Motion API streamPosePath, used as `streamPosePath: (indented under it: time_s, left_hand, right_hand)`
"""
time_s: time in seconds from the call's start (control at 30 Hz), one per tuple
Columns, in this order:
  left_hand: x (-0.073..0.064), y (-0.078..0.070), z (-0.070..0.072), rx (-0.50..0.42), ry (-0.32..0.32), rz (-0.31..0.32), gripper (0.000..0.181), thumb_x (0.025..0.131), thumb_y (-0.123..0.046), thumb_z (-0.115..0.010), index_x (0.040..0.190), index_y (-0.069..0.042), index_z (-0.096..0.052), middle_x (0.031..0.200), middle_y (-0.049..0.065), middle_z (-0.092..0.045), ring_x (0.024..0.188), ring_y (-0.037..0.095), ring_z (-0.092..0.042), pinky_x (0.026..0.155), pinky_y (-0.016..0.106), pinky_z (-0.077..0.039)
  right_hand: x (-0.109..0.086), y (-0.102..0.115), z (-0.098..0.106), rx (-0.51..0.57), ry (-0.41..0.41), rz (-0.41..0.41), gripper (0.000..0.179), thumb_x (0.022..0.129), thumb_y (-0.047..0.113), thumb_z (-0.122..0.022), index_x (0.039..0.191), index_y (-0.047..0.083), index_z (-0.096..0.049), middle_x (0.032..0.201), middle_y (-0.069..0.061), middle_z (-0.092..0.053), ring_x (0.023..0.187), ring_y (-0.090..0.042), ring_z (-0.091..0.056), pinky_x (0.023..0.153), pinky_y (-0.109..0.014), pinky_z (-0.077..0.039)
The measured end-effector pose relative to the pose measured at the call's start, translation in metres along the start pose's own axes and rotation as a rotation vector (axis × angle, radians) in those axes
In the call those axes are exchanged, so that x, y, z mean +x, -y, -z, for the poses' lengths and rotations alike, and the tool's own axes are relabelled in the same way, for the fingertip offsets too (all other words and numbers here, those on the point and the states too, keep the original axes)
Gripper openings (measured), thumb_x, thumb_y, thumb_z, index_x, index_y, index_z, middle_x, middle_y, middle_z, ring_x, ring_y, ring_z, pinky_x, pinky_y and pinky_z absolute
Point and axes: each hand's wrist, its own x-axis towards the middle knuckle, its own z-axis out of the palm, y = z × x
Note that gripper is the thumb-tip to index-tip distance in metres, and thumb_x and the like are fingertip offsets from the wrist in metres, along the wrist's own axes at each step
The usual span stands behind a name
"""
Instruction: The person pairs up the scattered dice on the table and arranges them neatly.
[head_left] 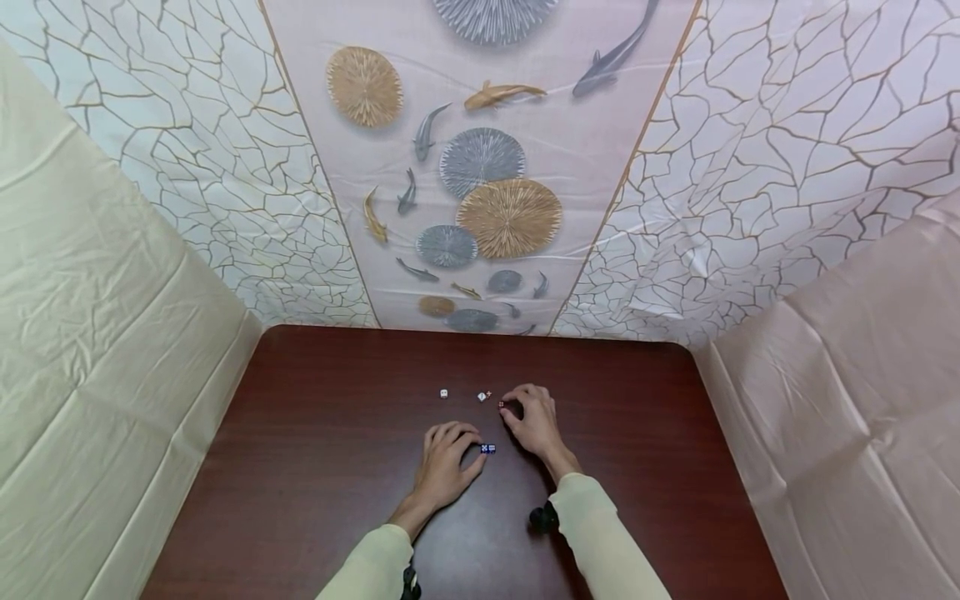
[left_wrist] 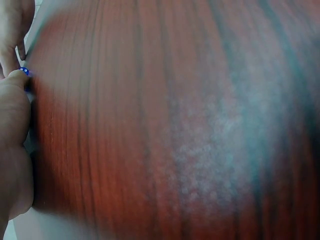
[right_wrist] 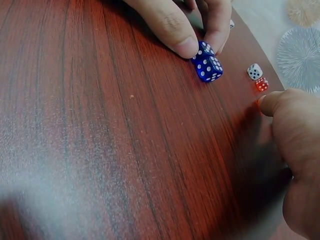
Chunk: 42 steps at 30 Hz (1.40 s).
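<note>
My left hand (head_left: 442, 468) pinches a pair of blue dice (head_left: 488, 448) between thumb and fingertips, at the middle of the table. The dice touch side by side, white pips showing, and the right wrist view shows the blue dice (right_wrist: 208, 66) close up at the thumb tip. Farther back, my right hand (head_left: 537, 423) holds a small red die (head_left: 501, 404) between thumb and fingers; the thumb hides most of it in the right wrist view. Just left of those fingers, a white die (head_left: 482, 397) and another red die (right_wrist: 262, 84) stand together.
A separate white die (head_left: 444, 393) lies to the left, toward the back of the dark red wooden table (head_left: 315, 467). Patterned cloth (head_left: 480, 275) hangs behind the far edge, with plain cloth walls (head_left: 97, 333) on both sides.
</note>
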Motion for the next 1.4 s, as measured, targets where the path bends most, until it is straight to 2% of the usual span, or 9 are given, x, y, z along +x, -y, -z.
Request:
streamPosePath:
  time_s: [0.17,0.47,0.67,0.8,0.97,1.2,1.4]
  left_hand:
    - [-0.0001,0.0004,0.0006,-0.013,0.024,0.016,0.02,0.095,-0.027,-0.092,0.112,-0.021,-0.082,0.125,-0.002,-0.078,0.124,0.029,-0.068,0.112,0.057,-0.043]
    - [-0.0011,0.0016,-0.0008,0.002,0.005,-0.002,0.02,0.096,-0.027,-0.091,0.112,-0.022,-0.081,0.126,-0.001,-0.077,0.124,0.029,-0.068,0.11,0.058,-0.044]
    - [-0.0005,0.0033,-0.0013,-0.034,0.027,0.007,0.019,0.099,-0.029,-0.088,0.114,-0.021,-0.081,0.129,0.0,-0.077,0.125,0.031,-0.067,0.112,0.06,-0.043]
    - [-0.0012,0.0052,-0.0033,-0.034,0.011,-0.007,0.019,0.098,-0.029,-0.089,0.114,-0.021,-0.081,0.128,0.0,-0.077,0.124,0.03,-0.067,0.111,0.059,-0.043]
    - [-0.0013,0.0035,-0.0033,0.009,-0.02,-0.027,0.021,0.095,-0.027,-0.092,0.111,-0.021,-0.081,0.125,-0.001,-0.078,0.122,0.028,-0.068,0.109,0.057,-0.044]
    - [-0.0007,0.001,-0.0004,-0.02,0.015,0.002,0.021,0.096,-0.026,-0.092,0.113,-0.02,-0.082,0.127,0.0,-0.078,0.124,0.03,-0.068,0.111,0.059,-0.044]
    - [-0.0006,0.0015,-0.0002,-0.017,0.019,0.009,0.02,0.096,-0.028,-0.091,0.113,-0.022,-0.082,0.127,-0.001,-0.078,0.124,0.028,-0.068,0.111,0.058,-0.044]
  right_hand:
    - [0.0,-0.0001,-0.0018,-0.011,-0.004,0.003,0.017,0.103,0.018,-0.085,0.119,0.01,-0.085,0.133,-0.014,-0.073,0.135,-0.04,-0.058,0.116,-0.061,-0.042]
    - [-0.0011,-0.0002,-0.0052,-0.028,-0.067,0.057,0.014,0.1,0.015,-0.086,0.113,0.01,-0.085,0.128,-0.014,-0.072,0.128,-0.041,-0.059,0.107,-0.062,-0.042]
    - [-0.0004,0.0008,-0.0033,-0.05,-0.027,0.022,0.014,0.104,0.017,-0.084,0.116,0.012,-0.085,0.133,-0.013,-0.071,0.134,-0.039,-0.057,0.113,-0.06,-0.042]
    - [0.0005,0.0003,-0.0045,-0.05,-0.009,-0.001,0.014,0.105,0.02,-0.082,0.118,0.013,-0.085,0.135,-0.012,-0.071,0.136,-0.038,-0.056,0.117,-0.06,-0.04]
    - [0.0,0.0,-0.0054,-0.045,-0.014,-0.002,0.014,0.105,0.02,-0.083,0.117,0.013,-0.085,0.134,-0.012,-0.071,0.135,-0.038,-0.056,0.117,-0.059,-0.04]
    - [-0.0007,0.0004,-0.0039,-0.017,-0.027,-0.008,0.014,0.105,0.02,-0.082,0.116,0.012,-0.085,0.132,-0.013,-0.073,0.135,-0.039,-0.058,0.118,-0.059,-0.04]
    - [-0.0043,0.0025,0.0013,0.002,-0.034,0.002,0.013,0.105,0.02,-0.082,0.116,0.013,-0.085,0.131,-0.013,-0.075,0.136,-0.038,-0.06,0.117,-0.06,-0.042]
